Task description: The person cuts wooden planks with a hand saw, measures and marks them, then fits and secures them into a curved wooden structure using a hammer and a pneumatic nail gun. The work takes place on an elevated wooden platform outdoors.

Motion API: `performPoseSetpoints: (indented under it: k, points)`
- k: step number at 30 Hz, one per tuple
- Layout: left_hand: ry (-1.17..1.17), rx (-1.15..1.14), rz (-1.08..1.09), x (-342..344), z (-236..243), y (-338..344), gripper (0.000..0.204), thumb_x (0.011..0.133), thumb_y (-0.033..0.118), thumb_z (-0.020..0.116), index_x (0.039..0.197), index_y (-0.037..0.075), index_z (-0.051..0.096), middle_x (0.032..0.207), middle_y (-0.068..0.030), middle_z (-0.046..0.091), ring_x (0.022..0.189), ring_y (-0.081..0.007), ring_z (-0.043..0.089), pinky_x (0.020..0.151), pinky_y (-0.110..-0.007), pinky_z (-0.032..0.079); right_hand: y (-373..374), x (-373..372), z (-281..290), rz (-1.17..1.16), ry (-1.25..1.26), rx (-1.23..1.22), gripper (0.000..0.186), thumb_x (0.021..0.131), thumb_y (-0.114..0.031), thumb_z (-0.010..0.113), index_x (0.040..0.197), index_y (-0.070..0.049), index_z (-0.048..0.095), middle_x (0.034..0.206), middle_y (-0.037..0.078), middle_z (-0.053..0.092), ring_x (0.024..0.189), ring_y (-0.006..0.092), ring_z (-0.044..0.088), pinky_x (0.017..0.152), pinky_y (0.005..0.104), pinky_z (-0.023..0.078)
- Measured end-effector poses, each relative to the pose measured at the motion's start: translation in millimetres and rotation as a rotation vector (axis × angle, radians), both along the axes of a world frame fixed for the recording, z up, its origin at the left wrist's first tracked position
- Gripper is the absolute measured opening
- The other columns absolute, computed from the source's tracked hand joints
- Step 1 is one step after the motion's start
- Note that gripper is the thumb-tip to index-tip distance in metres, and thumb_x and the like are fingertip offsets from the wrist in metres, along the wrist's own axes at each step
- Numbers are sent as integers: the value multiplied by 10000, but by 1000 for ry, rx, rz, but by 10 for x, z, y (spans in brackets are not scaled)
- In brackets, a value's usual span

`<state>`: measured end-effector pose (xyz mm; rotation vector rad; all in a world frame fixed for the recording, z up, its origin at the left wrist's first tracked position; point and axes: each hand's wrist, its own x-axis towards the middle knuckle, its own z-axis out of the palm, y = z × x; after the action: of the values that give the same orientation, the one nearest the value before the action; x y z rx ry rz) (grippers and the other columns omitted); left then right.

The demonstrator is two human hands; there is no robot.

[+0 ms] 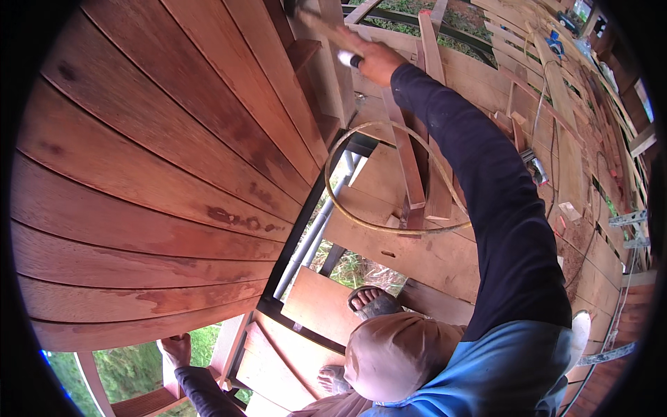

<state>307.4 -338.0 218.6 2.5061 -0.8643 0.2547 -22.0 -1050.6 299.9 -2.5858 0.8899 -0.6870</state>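
Note:
My right hand point(375, 58) is raised at the top centre, closed around a wooden-handled hammer point(319, 24); its head is blurred beside a wooden post point(333, 83). Something white and black shows at that hand's fingers. My left hand point(176, 347), low at the left, has curled fingers gripping the lower edge of a large reddish slatted wood panel point(160, 187). The panel fills the left of the view, its boards marked with darker patches. Below my right arm, a yellowish hose point(386, 229) lies in a loop over loose wooden battens point(415, 187).
Plywood pieces point(323, 306) lie over a dark metal frame point(273, 288), with gaps showing pipes and grass below. My sandalled feet stand among them. Planks point(570, 174), tools point(533, 167), cables and metal brackets point(625, 221) cover the right side.

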Motion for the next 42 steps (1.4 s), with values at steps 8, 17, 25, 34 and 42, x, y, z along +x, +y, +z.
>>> performPoseSetpoints:
  k: [8, 17, 25, 34, 42]
  points:
    - [-98, 15, -65, -77, 72, -24, 131, 653, -21, 595, 766, 9, 535, 629, -62, 516, 554, -160, 468, 550, -318, 391, 61, 29, 49, 56, -198, 100, 755, 888, 37, 472, 1537, -306, 298, 1304, 168, 595, 465, 176, 521, 438, 306, 471]
    - [5, -76, -62, 51, -22, 75, 136, 667, -47, 596, 728, 48, 519, 623, 43, 472, 559, -75, 407, 517, -268, 326, 221, -56, 262, 19, -81, 177, 771, 879, -15, 466, 1547, -325, 235, 1232, 183, 562, 903, 297, 563, 787, 363, 456]
    - [109, -106, 1, -79, 88, -4, 150, 646, -47, 609, 728, 45, 523, 621, 38, 479, 571, -62, 412, 524, -264, 320, 264, -76, 335, -16, 109, 347, 758, 900, -47, 491, 1539, -369, 238, 1196, 199, 601, 623, 287, 616, 542, 389, 512]
    - [138, -125, 1, -57, 33, 98, 178, 639, -53, 607, 763, 34, 514, 644, 35, 487, 566, -68, 412, 523, -264, 333, 299, 41, 314, -22, 260, 431, 763, 884, -26, 500, 1540, -317, 241, 1279, 226, 601, 955, 371, 672, 847, 396, 535]
    - [16, -25, -49, 33, -44, 72, 174, 645, -59, 597, 764, 38, 514, 631, 37, 457, 563, -74, 408, 534, -251, 338, 50, 49, 0, 31, 32, 151, 764, 899, 9, 465, 1538, -361, 267, 1023, 165, 670, 475, 188, 499, 428, 359, 438]
